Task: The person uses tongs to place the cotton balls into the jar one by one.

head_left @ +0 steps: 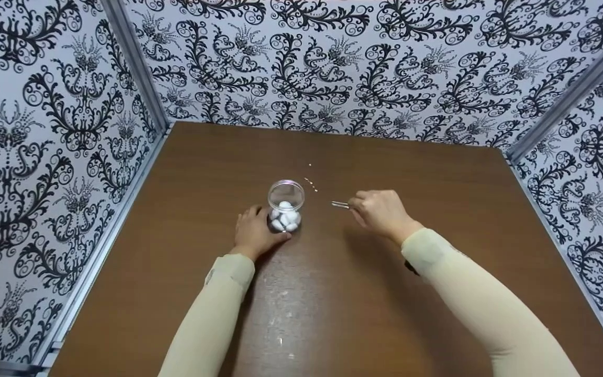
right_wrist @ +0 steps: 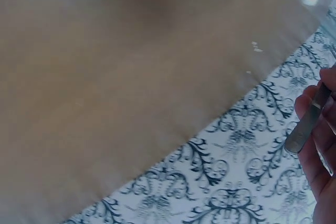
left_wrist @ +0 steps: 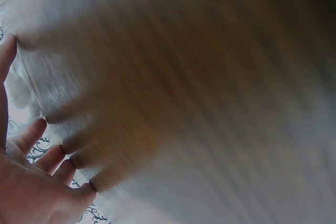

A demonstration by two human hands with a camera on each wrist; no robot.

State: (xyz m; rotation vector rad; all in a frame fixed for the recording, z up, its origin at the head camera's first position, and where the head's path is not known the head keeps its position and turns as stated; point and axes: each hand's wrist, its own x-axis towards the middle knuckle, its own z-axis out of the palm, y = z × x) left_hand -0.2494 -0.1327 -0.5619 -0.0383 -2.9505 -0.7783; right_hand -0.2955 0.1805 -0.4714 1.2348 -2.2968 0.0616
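In the head view a clear round jar [head_left: 286, 183] stands on the table with white, rounded, cotton-like balls [head_left: 287, 220] in it. My left hand [head_left: 255, 232] holds the jar from its left side, thumb at the front and fingers behind. The left wrist view shows the left hand [left_wrist: 37, 177] with its fingertips down at the table around the jar. To the right of the jar, my right hand [head_left: 381, 210] pinches metal tweezers [head_left: 339, 204], whose two tips point left. Their flat rear end shows in the right wrist view beside the curled fingers [right_wrist: 310, 161]. Nothing is visible between the tips.
Several tiny white bits [head_left: 310, 183] lie in a loose row on the brown table [head_left: 218, 157], beyond the jar and slightly right. Patterned panels [head_left: 333, 63] enclose the table at the back and both sides, with metal posts at the corners.
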